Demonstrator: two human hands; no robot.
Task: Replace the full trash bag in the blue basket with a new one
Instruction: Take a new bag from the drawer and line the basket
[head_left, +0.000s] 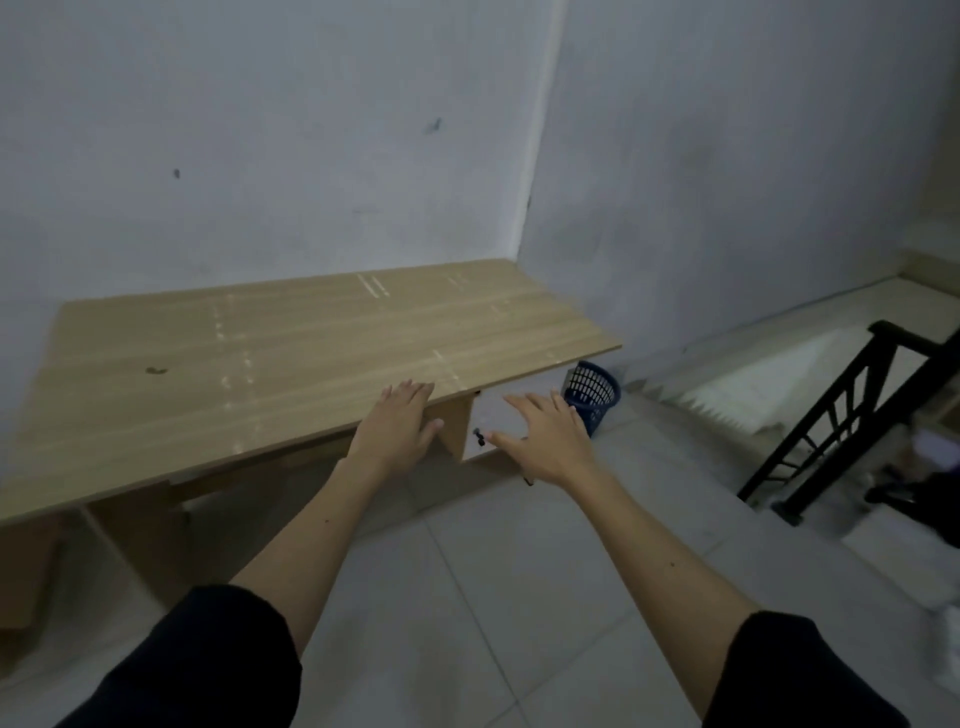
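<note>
Grey plastered walls (260, 130) meet in a corner behind a long wooden desk (234, 353), whose pale laminate top is bare apart from a small dark mark near its left side and some faint light streaks. The floor (467, 597) is laid with pale tiles. On the right a black metal stair railing (852, 415) slants down beside a stairwell, with something pale and blurred lying on the floor behind it. Under the right end of the desk sits a white drawer front (498, 421) with a small dark knob or key on it. Just past the desk's right end, on the floor close to the wall, stands the blue basket (592, 395), a slatted plastic bin, upright and partly hidden by the desk edge and the right hand; from this angle its inside cannot be seen, so whether it holds a bag or any trash cannot be told. Both arms reach forward in dark sleeves pushed above the elbow. The left hand (400, 426) lies flat, fingers spread, at the front edge of the desk top, gripping nothing. The right hand (545, 441) hovers palm down with fingers spread in front of the drawer, empty, near the basket but apart from it. No writing or labels can be read anywhere.
</note>
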